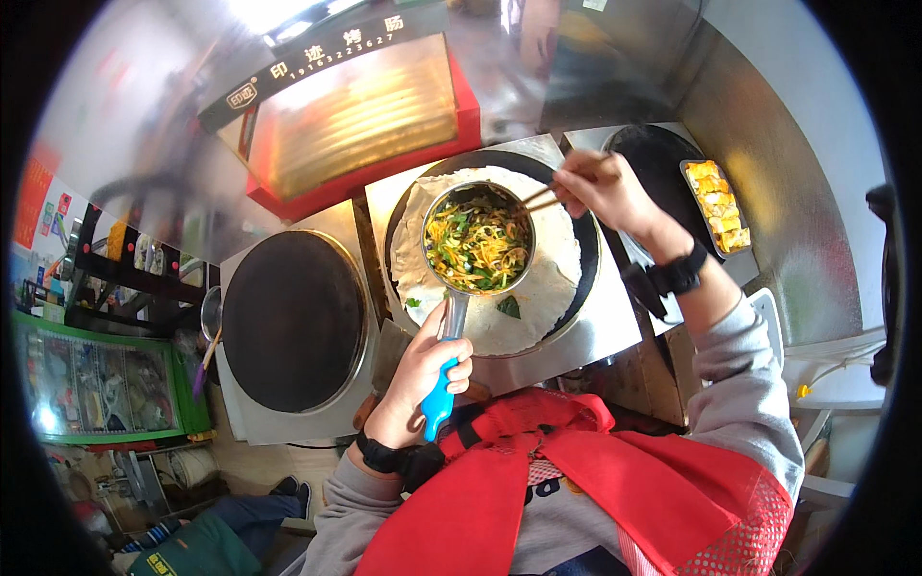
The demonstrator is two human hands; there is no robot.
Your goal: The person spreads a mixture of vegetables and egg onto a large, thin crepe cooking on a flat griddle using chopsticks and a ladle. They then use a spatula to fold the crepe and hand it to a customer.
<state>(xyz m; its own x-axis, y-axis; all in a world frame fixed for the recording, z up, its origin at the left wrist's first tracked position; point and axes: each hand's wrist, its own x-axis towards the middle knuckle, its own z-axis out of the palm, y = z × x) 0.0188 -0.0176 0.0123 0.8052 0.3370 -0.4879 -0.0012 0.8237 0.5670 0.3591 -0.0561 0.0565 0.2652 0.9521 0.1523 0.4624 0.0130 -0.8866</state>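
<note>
My left hand (421, 372) is wrapped round the blue-ended handle of a small metal saucepan (456, 315). Shredded vegetables (480, 245), yellow, orange and green, fill the pan. In my right hand (607, 187) are brown chopsticks (541, 199), their tips at the pan's upper right rim. Below the pan a thin pale crepe (552, 264) lies spread on a round black griddle (588, 278). A green leaf (509, 307) rests on the crepe near its front, with a smaller green piece to the left. The pan hides the crepe's middle.
A second black griddle (293, 322) stands on the left. Behind it is a red-framed sausage roller cabinet (355, 115). At the right, a tray of yellow food (718, 206) sits by another dark round plate (653, 158). A person's legs (245, 528) show at lower left.
</note>
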